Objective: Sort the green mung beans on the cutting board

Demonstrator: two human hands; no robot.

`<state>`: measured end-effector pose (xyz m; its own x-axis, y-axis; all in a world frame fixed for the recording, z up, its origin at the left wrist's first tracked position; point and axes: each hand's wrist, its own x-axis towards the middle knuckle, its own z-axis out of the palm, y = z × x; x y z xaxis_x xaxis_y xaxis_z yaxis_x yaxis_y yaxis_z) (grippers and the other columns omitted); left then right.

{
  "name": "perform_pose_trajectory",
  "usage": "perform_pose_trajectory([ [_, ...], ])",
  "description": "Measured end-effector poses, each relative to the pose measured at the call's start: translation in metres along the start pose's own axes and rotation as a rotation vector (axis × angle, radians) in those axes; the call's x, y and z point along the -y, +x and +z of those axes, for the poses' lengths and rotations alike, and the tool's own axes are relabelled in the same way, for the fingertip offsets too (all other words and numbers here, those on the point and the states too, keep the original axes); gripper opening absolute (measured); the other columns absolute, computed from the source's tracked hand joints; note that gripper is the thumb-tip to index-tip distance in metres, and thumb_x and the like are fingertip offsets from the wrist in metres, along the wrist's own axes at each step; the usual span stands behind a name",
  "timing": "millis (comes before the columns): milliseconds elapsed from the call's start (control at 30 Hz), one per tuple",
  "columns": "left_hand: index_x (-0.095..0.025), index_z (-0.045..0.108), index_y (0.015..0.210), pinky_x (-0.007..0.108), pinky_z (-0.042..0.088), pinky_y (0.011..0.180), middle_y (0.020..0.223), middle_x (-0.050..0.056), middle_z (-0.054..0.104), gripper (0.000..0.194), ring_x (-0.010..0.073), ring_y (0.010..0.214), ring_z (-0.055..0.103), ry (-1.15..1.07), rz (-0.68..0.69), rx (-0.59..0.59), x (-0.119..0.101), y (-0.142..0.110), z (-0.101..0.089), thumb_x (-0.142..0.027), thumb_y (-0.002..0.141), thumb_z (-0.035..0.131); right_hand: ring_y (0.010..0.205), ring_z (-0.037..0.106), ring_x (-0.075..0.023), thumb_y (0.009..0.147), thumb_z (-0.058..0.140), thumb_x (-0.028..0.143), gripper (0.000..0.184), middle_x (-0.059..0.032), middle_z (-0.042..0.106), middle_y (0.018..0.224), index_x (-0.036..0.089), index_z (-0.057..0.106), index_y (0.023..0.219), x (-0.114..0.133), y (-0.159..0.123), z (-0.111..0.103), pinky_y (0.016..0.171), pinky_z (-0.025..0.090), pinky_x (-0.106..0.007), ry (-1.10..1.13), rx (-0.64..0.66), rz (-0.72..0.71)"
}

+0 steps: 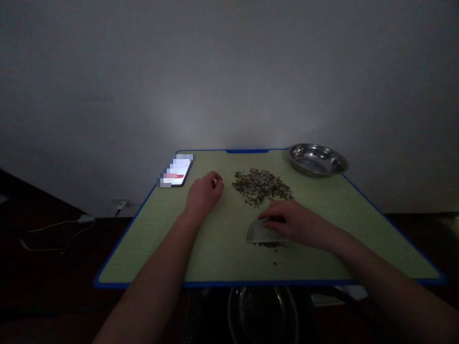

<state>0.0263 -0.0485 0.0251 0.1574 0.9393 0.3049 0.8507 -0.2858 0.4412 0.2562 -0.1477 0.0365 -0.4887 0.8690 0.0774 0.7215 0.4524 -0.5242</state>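
My right hand (292, 222) grips a clear half-round protractor (257, 232) between thumb and fingers. The protractor's straight edge faces me, and a thin line of small dark grains (270, 245) lies along it, with one stray grain closer to the table's front edge. Just beyond this hand spreads a loose pile of dark grains (261, 184), perhaps seeds or peppercorns. My left hand (205, 192) rests on the tabletop left of the pile, apart from it. Its fingers are curled in towards the thumb, and I see nothing in them.
The pale green table (218, 258) has a blue rim. A lit phone (178, 171) lies at its back left, and a shallow steel bowl (317, 160) stands at the back right corner. Behind is a grey wall (229, 86). Below the front edge is a round shiny object (263, 313).
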Motion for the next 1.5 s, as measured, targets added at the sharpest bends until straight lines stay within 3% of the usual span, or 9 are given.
perform_pose_trajectory([
  [767, -0.019, 0.065, 0.092, 0.026, 0.036, 0.058, 0.072, 0.004, 0.066, 0.026, 0.015, 0.062, 0.056, 0.008, -0.021, 0.016, 0.001, -0.008, 0.002, -0.033, 0.083, 0.045, 0.078, 0.062, -0.0161, 0.087, 0.059, 0.02, 0.016, -0.0038, 0.072, 0.087, 0.021, 0.072, 0.095, 0.02, -0.033, 0.009, 0.073, 0.047, -0.027, 0.069, 0.031, 0.048],
  [1500, -0.02, 0.065, 0.09, 0.026, 0.035, 0.057, 0.072, 0.004, 0.066, 0.024, 0.0154, 0.062, 0.056, -0.005, -0.015, 0.023, -0.001, -0.009, 0.001, -0.032, 0.082, 0.045, 0.082, 0.065, -0.0168, 0.086, 0.059, 0.022, 0.016, -0.0029, 0.074, 0.091, 0.022, 0.073, 0.093, 0.021, -0.039, 0.013, 0.075, 0.048, -0.028, 0.124, 0.075, 0.029],
])
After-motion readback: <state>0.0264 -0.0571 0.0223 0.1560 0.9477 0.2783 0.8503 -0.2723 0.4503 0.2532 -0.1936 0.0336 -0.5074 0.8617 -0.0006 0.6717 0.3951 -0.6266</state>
